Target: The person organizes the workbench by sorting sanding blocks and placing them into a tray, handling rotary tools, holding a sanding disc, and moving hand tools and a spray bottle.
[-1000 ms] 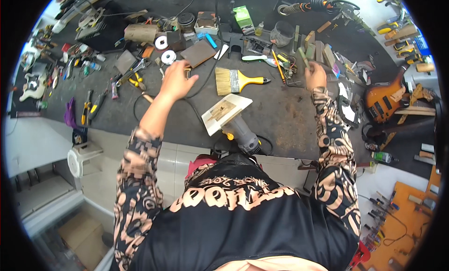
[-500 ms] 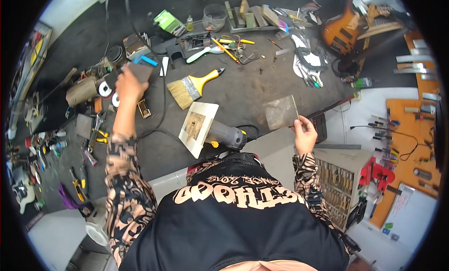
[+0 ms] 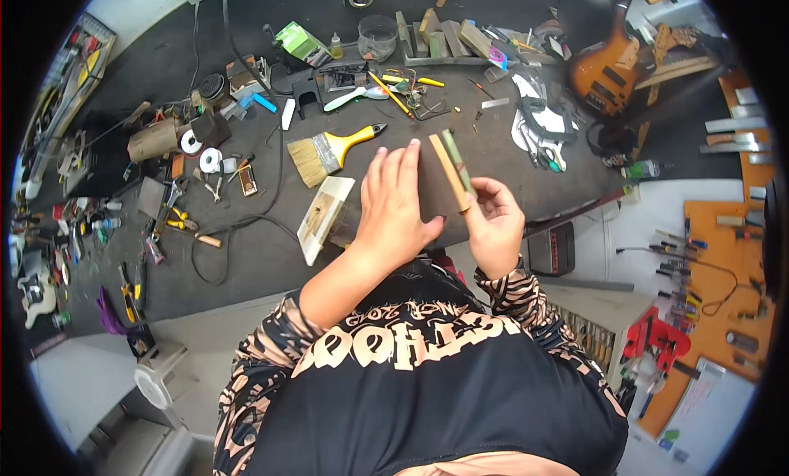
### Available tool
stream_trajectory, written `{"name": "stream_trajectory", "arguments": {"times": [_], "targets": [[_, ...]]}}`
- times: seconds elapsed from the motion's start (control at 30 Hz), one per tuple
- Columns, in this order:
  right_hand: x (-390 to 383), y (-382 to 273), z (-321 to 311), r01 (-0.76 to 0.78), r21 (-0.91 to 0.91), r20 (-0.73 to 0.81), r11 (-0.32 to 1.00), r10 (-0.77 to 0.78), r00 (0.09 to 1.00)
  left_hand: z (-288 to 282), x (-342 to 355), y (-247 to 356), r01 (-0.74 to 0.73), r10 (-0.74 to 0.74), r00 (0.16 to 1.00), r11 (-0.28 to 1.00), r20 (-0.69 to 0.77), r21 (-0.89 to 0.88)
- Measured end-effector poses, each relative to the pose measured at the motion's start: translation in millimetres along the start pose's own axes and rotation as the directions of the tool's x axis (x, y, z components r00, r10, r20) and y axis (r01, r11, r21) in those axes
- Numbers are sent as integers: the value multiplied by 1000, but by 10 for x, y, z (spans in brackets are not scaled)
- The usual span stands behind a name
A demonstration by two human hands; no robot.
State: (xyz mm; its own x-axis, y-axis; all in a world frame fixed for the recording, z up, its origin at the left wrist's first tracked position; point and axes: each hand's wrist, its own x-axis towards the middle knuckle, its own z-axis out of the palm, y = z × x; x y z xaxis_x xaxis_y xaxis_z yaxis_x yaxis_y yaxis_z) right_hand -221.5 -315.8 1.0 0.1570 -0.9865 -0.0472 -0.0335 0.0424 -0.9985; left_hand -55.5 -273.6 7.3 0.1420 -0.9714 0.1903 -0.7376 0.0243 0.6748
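Two thin, flat pieces stand edge-on and side by side in my right hand (image 3: 496, 229), closed around their near ends. One shows a tan edge (image 3: 449, 173), the other a greenish edge (image 3: 458, 159). Just left of them is my left hand (image 3: 390, 201), its fingers stretched out and its thumb pointing toward the pieces. Whether its palm touches the tan-edged one is hidden. Beside my left wrist sits a tilted white plate with a brownish middle (image 3: 325, 219); the power tool behind it is mostly covered by my arm. A wide yellow-handled paintbrush (image 3: 333, 154) lies beyond.
A black cable (image 3: 246, 221) loops across the dark bench on the left, near pliers and white rolls (image 3: 210, 159). At the back stand a tray of blocks (image 3: 444, 44) and a clear tub (image 3: 377, 39). A clamp (image 3: 549, 122) and an electric guitar (image 3: 604, 69) lie at the right.
My left hand has come from the brown block at the far left to the middle. My right hand has moved left and turned its flat plate edge-on; two pieces now show there.
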Motion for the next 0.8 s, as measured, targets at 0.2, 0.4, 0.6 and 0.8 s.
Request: {"name": "stream_trajectory", "arguments": {"times": [0.2,0.4,0.6,0.8], "targets": [[528,759,-555,-104,36,185,994,95,978,1071,228,-129,172,-160,983,971,86,-164],[1080,1412,-960,-96,-122,568,988,149,809,1920,331,-122,396,-425,903,883,-69,-252],[1478,1110,-1051,290,-59,839,955,-110,532,1851,395,108,442,-445,882,895,-157,-51],[2628,805,-821,723,-248,816,644,-263,514,1919,472,103,452,-438,842,891,-316,-30]]}}
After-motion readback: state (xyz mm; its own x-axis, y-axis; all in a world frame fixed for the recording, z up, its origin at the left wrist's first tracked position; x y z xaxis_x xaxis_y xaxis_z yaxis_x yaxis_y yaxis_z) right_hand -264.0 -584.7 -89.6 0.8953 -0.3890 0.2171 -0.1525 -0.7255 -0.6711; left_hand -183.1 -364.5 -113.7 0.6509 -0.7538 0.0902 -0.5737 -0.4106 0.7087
